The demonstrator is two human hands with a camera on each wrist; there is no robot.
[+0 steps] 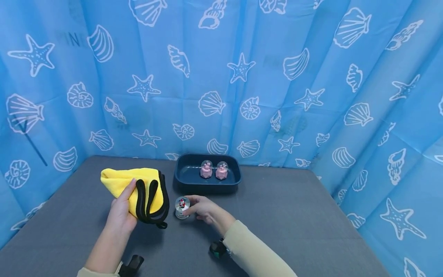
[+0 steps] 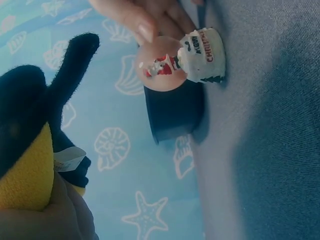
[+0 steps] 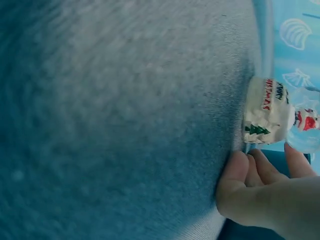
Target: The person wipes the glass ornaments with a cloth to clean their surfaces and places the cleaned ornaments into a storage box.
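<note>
A small snow globe point(image 1: 181, 207) with a red-clad figure and a white base stands on the grey table. My right hand point(image 1: 202, 207) is right beside it, with the fingertips point(image 3: 294, 156) at its dome and base but not closed round it. Christmas lettering on the white base shows in the left wrist view. My left hand point(image 1: 122, 215) grips a folded yellow cloth point(image 1: 115, 181) with black edging, raised over the table to the left of the globe. A small white tag point(image 2: 69, 159) sticks out of the cloth.
Behind the globe stands a dark blue tray point(image 1: 187, 188). Inside it are two pink globe ornaments point(image 1: 206, 172), side by side toward the right. A blue curtain point(image 1: 214, 127) with white shells and starfish hangs along the table's back and sides.
</note>
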